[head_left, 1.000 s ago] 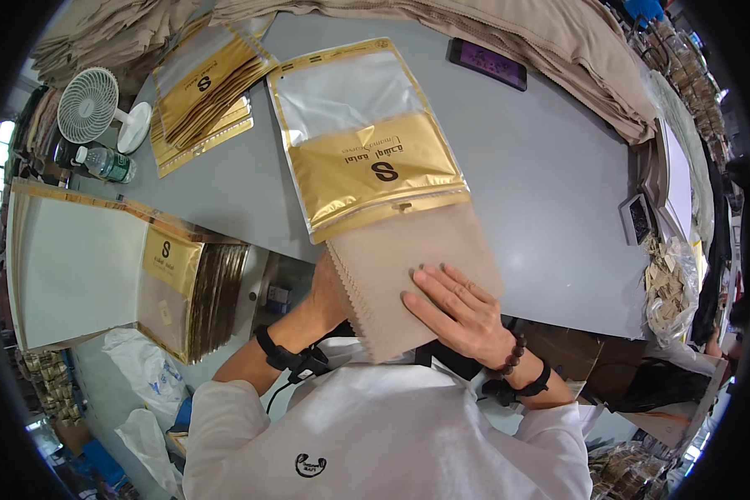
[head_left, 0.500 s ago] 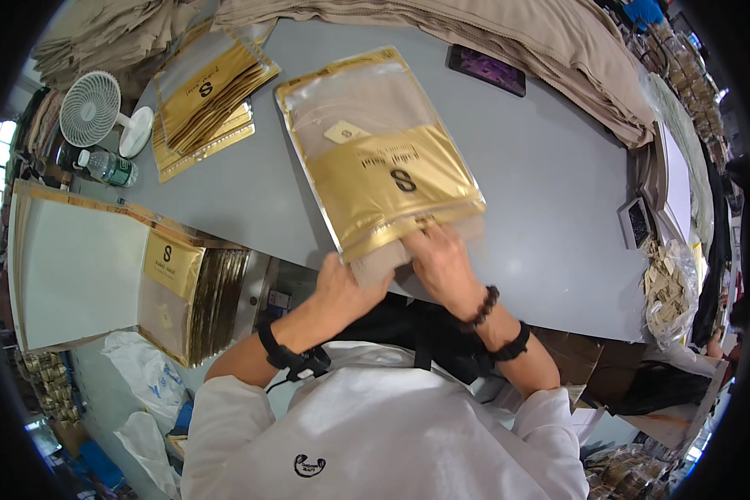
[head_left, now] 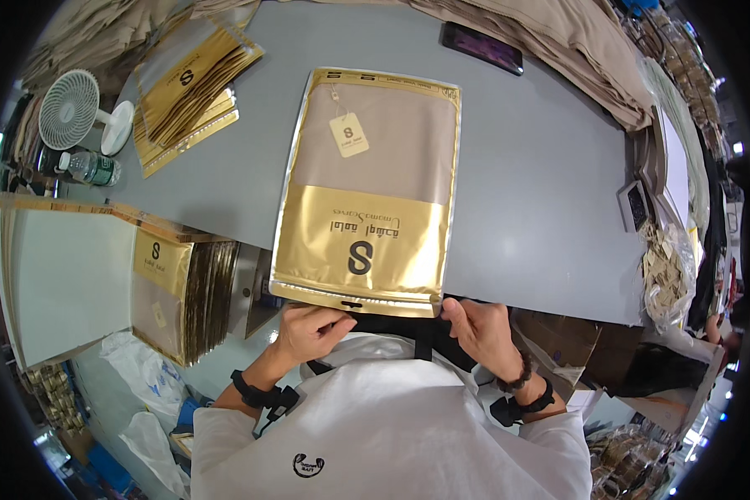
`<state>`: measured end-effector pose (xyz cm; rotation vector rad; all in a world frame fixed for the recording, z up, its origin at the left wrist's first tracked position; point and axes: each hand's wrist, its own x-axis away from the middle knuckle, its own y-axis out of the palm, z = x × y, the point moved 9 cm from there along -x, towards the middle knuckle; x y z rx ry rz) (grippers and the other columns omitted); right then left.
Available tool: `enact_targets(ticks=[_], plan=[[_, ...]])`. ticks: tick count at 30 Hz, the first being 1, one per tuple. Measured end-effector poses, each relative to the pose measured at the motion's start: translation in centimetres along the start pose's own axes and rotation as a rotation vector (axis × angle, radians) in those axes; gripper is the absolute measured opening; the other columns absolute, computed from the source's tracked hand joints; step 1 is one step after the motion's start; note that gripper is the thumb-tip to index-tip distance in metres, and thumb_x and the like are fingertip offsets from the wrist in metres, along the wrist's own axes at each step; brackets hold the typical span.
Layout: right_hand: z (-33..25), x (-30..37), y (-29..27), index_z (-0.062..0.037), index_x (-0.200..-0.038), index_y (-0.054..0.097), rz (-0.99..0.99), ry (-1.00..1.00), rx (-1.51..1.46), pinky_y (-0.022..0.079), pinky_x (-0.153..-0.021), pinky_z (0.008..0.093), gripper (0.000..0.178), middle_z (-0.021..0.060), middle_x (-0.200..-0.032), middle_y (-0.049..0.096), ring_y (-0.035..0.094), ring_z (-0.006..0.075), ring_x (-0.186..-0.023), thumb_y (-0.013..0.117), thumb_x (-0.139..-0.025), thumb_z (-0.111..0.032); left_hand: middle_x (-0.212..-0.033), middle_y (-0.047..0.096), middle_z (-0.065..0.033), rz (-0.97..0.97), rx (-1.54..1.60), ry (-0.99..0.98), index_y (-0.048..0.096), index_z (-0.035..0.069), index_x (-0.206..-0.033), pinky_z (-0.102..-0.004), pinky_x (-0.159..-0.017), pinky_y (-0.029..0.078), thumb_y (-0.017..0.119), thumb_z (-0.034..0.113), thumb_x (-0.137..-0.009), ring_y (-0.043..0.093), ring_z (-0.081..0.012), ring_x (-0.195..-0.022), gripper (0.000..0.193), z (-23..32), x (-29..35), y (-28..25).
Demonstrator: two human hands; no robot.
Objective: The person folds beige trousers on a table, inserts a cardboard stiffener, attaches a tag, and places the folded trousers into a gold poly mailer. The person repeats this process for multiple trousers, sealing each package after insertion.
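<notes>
My left hand (head_left: 307, 327) and right hand (head_left: 477, 325) each pinch the near edge of a gold-and-clear pouch (head_left: 367, 192), fingers closed on its bottom seam at the two corners. The pouch lies flat on the grey table (head_left: 533, 192), its near edge at the table's front lip. Inside it, behind the clear upper panel, sits a folded beige cloth (head_left: 392, 150) with a small paper tag (head_left: 349, 135) on top; the lower half is opaque gold, contents there not visible. To my left, below table level, an upright stack of filled pouches (head_left: 183, 292) stands beside a cream board (head_left: 67, 275). Farther left on the table lies a loose pile of empty gold pouches (head_left: 183, 92), with a small white fan (head_left: 79, 104) and a bottle (head_left: 87, 167) beyond. At the far edge: a dark phone (head_left: 482, 47) and heaped beige fabric (head_left: 558, 33).
</notes>
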<state>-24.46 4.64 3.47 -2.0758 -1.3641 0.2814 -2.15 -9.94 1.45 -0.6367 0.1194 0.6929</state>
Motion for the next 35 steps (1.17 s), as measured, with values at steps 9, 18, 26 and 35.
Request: enact_targets(ticks=[9,18,26,35], plan=[[2.1,-0.7,8.7,-0.0002,-0.087,0.066,-0.257,0.321,-0.765,0.042,-0.045,0.0217,0.040,0.0019,-0.065,0.066,0.056,0.0054,-0.050,0.065,-0.107,-0.034,-0.097,0.073,-0.0006,-0.230,0.640,-0.594,0.073,0.000,-0.116,-0.0237,-0.066,0.049,0.074,0.015,-0.100,0.060,-0.0056,-0.077,0.022,-2.8,1.7,6.9],[-0.8,-1.4,8.6,-0.0003,-0.077,0.063,-0.193,0.143,-0.499,0.045,-0.045,0.0260,0.041,0.0046,-0.059,0.066,0.058,0.0069,-0.047,0.068,-0.106,-0.030,-0.101,0.071,-0.0027,0.201,0.641,-0.674,0.070,-0.001,-0.114,-0.0268,-0.075,0.054,0.070,0.014,-0.102,0.065,-0.0098,-0.087,0.020,-1.3,0.5,4.6],[0.8,-1.2,3.2,0.0008,-0.078,0.063,-0.248,0.213,-0.456,0.046,-0.045,0.0230,0.037,0.0017,-0.060,0.063,0.062,0.0066,-0.051,0.069,-0.105,-0.024,-0.099,0.075,-0.0048,0.737,0.841,-0.692,0.075,-0.006,-0.110,-0.0266,-0.079,0.053,0.073,0.016,-0.101,0.067,-0.0105,-0.083,0.023,-6.8,3.1,-4.8],[2.7,-8.2,-2.3,0.0000,-0.118,0.068,0.117,0.102,-0.577,0.059,-0.088,0.0310,0.027,0.0040,-0.099,0.074,0.071,0.0130,-0.088,0.070,-0.104,-0.022,-0.097,0.077,-0.0109,-0.105,0.754,-0.790,0.076,-0.003,-0.114,-0.0295,-0.077,0.057,0.071,0.019,-0.102,0.071,-0.0162,-0.082,0.025,-6.2,2.3,3.9]])
